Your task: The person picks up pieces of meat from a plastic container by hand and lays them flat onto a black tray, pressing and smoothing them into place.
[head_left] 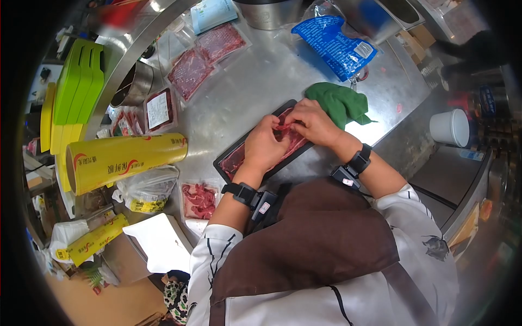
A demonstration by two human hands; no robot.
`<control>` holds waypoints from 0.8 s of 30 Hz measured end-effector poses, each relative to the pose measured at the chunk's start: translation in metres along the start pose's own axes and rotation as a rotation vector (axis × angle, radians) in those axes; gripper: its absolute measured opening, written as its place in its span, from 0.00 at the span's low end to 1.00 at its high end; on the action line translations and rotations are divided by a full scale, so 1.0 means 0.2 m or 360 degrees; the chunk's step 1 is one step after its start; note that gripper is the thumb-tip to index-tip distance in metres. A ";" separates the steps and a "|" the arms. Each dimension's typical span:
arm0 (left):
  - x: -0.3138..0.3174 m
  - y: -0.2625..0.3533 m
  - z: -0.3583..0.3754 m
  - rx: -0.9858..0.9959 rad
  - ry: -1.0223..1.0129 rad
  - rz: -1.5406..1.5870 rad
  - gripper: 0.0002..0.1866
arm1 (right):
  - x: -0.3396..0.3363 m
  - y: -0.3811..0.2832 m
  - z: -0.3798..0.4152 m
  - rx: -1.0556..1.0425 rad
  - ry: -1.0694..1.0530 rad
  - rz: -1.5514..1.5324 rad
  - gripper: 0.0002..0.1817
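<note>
A long black tray point(222, 162) lies slantwise on the steel table before me, with slices of raw red meat point(234, 158) along it. My left hand point(265, 144) is over its middle, fingers bent and pinching a piece of the meat. Close beside it, my right hand point(315, 123) also has its fingertips closed on the meat, from the tray's far side. The pinched part is mostly hidden by my fingers. Just beyond my right hand lies a crumpled green cloth point(338, 101).
Sealed meat packs point(190, 73) lie at the back left of the steel table point(261, 70). A blue plastic bag point(334, 46) is at the back right. On the left are a yellow cling film roll point(128, 162), an open meat pack point(199, 201) and green cutting boards point(79, 81).
</note>
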State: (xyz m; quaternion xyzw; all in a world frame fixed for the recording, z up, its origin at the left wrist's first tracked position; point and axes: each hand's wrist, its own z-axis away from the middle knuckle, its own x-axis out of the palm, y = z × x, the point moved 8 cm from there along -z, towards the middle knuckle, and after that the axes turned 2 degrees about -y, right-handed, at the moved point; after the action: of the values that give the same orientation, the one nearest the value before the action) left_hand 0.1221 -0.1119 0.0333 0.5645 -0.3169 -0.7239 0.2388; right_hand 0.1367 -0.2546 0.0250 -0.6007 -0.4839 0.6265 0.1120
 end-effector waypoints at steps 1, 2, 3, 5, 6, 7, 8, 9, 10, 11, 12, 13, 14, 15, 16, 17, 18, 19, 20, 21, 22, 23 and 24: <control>0.00 0.02 0.00 0.0039 0.0003 -0.0058 0.12 | 0.00 0.00 0.00 -0.0004 -0.0004 -0.0003 0.08; 0.01 0.01 -0.01 0.0077 0.0009 -0.0078 0.11 | 0.00 0.00 0.00 -0.0008 -0.0008 -0.0005 0.08; 0.02 0.00 -0.03 0.0115 0.0016 -0.0099 0.11 | 0.00 0.00 0.00 -0.0003 -0.0008 -0.0012 0.08; 0.03 -0.02 -0.04 0.0168 0.0043 -0.0157 0.10 | 0.01 0.00 0.00 0.0009 -0.0007 -0.0026 0.08; 0.02 -0.02 -0.03 0.0182 0.0064 -0.0194 0.09 | 0.01 0.01 0.00 0.0015 0.0001 -0.0026 0.08; 0.02 -0.02 -0.03 0.0195 0.0082 -0.0229 0.09 | 0.00 0.01 0.00 0.0023 0.0009 -0.0026 0.08; 0.00 -0.02 -0.03 0.0212 0.0146 -0.0225 0.08 | 0.00 0.01 0.00 0.0032 0.0018 -0.0027 0.08; -0.01 -0.03 -0.02 0.0229 0.0210 -0.0220 0.08 | 0.00 0.01 0.01 0.0027 0.0015 -0.0018 0.08; -0.03 -0.05 -0.01 0.0245 0.0275 -0.0215 0.08 | 0.01 0.02 0.01 0.0022 0.0011 -0.0009 0.08; 0.00 -0.10 -0.02 0.0165 0.0209 -0.0044 0.07 | 0.01 0.02 0.00 0.0016 0.0007 -0.0001 0.08; 0.02 -0.15 -0.02 0.0084 0.0143 0.0126 0.06 | 0.01 0.02 0.00 0.0019 0.0006 -0.0009 0.08; 0.04 -0.19 -0.02 0.0002 0.0078 0.0296 0.06 | 0.01 0.02 0.01 0.0022 0.0005 -0.0017 0.08; 0.07 -0.23 -0.02 -0.0080 0.0036 0.0553 0.05 | 0.01 0.02 0.00 0.0024 0.0005 -0.0024 0.08; 0.08 -0.24 -0.01 -0.0160 -0.0007 0.0809 0.05 | 0.01 0.02 0.00 0.0026 0.0002 -0.0011 0.08; 0.10 -0.26 0.00 -0.0241 -0.0052 0.1065 0.05 | 0.00 0.02 0.00 0.0029 -0.0001 0.0003 0.08; 0.10 -0.25 0.00 -0.0257 -0.0065 0.1098 0.05 | 0.00 0.01 0.00 0.0031 -0.0005 0.0017 0.08; 0.10 -0.25 0.00 -0.0273 -0.0077 0.1131 0.05 | 0.00 0.01 0.00 0.0030 0.0005 0.0012 0.08; 0.10 -0.25 0.00 -0.0290 -0.0087 0.1164 0.05 | 0.00 0.01 0.00 0.0027 0.0014 0.0007 0.08; 0.10 -0.26 -0.01 -0.0208 -0.0065 0.1087 0.06 | 0.00 0.02 0.00 0.0025 0.0023 0.0001 0.08; 0.09 -0.25 -0.02 -0.0126 -0.0044 0.1009 0.06 | 0.00 0.02 0.00 0.0022 0.0024 -0.0003 0.08; 0.08 -0.25 -0.02 -0.0044 -0.0023 0.0931 0.06 | 0.00 0.02 0.00 0.0019 0.0025 -0.0007 0.08; 0.10 -0.27 -0.01 -0.0113 -0.0079 0.1007 0.06 | 0.00 0.02 0.00 0.0016 0.0026 -0.0011 0.08; 0.08 -0.20 0.00 -0.0183 -0.0135 0.1082 0.06 | 0.01 0.02 0.00 0.0021 0.0021 -0.0009 0.08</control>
State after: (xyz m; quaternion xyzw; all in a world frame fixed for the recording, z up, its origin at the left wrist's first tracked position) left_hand 0.1195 -0.0955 -0.0071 0.3817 -0.4552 -0.6423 0.4842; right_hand 0.1383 -0.2559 0.0213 -0.6027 -0.4808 0.6253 0.1210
